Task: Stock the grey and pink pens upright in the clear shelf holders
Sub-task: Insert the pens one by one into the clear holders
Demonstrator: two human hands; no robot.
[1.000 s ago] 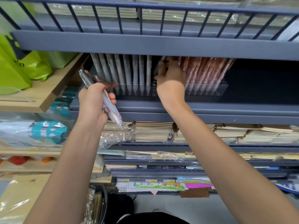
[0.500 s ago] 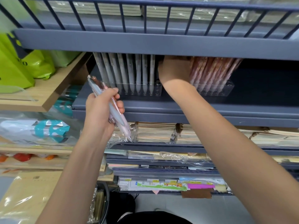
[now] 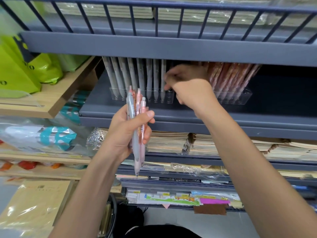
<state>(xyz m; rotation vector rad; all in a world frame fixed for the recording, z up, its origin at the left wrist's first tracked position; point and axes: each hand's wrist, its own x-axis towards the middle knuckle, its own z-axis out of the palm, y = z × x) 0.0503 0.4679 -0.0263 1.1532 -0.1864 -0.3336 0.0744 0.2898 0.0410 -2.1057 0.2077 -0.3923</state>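
My left hand (image 3: 122, 134) grips a bundle of grey and pink pens (image 3: 137, 115), held nearly upright in front of the dark shelf edge. Behind it a row of grey pens (image 3: 137, 76) stands in a clear holder (image 3: 169, 98). To the right, pink pens (image 3: 231, 78) stand in a second clear holder (image 3: 243, 98). My right hand (image 3: 190, 88) hovers between the two rows, blurred, with loosely curled fingers beside the rightmost grey pen. I see nothing in it. It hides the gap between the holders.
A railed grey shelf front (image 3: 154, 47) hangs low over the pen tops. Bare dark shelf (image 3: 283, 93) lies right of the pink holder. Green bags (image 3: 20, 69) sit on a wooden shelf (image 3: 51, 100) at left. Wrapped notebooks (image 3: 171, 141) are stacked below.
My right hand has pulled down and out from under the upper shelf. My left hand has swung the pen bundle from tilted to nearly upright and moved it right.
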